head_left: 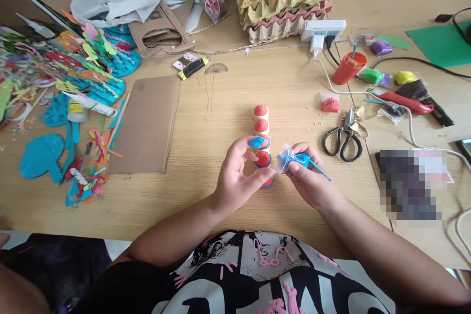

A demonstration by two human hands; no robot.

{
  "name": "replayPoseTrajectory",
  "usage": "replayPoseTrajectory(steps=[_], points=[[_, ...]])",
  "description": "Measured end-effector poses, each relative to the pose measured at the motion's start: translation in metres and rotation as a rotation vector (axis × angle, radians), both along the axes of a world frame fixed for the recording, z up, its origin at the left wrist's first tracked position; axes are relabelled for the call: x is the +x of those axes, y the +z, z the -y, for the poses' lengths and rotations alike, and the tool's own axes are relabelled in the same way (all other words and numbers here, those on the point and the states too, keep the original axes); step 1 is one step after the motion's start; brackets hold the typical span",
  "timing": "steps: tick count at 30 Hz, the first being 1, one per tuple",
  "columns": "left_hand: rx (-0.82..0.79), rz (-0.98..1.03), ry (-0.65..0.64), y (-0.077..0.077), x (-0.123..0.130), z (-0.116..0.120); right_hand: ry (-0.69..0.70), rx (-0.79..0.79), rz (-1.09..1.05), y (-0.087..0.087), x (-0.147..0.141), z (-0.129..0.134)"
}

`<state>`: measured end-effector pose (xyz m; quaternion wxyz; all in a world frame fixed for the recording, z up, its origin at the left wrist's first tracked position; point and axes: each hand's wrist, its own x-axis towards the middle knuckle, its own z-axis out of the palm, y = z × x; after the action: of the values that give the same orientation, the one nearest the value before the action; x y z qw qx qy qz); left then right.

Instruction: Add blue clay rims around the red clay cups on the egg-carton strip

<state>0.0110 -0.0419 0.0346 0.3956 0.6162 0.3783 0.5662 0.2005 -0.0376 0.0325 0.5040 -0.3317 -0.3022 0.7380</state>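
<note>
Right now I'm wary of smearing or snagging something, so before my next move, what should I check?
1. Blue clay gripped by the right hand: ok, with clear plastic bunched against it.
2. Blue bit off the red-topped row: cannot tell; it shows at a fingertip of the left hand, over the row.
3. Row lined up: ok, roughly straight.
4. Whole row visible: not ok, the left hand hides part of its near end.
5. Scissors apart from the right hand: ok.

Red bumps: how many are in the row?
5 red bumps show: two at the far end, one partly behind the blue lump at the left hand, one just nearer, and the last partly hidden by that hand. It may hide more.
</note>
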Motion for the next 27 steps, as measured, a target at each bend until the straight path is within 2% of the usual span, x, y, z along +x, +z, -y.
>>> replayPoseTrajectory(steps=[5, 9, 14, 18, 22, 27], points=[[0.365, -0.340, 0.126, 0.004, 0.002, 0.002, 0.022, 0.040, 0.000, -0.002, -0.001, 0.004], [0.467, -0.450, 0.202, 0.009, 0.002, 0.000, 0.045, 0.085, 0.039, -0.007, 0.001, 0.006], [0.612, -0.496, 0.196, 0.013, 0.003, 0.000, 0.008, 0.184, 0.207, -0.007, 0.002, 0.008], [0.589, -0.488, 0.181, 0.013, 0.005, 0.002, 0.029, 0.272, 0.287, -0.002, 0.002, 0.010], [0.488, -0.438, 0.189, 0.009, 0.005, 0.003, 0.037, 0.325, 0.345, -0.001, 0.003, 0.012], [0.322, -0.319, 0.127, 0.003, 0.003, 0.004, 0.082, 0.313, 0.363, -0.006, 0.006, 0.012]])
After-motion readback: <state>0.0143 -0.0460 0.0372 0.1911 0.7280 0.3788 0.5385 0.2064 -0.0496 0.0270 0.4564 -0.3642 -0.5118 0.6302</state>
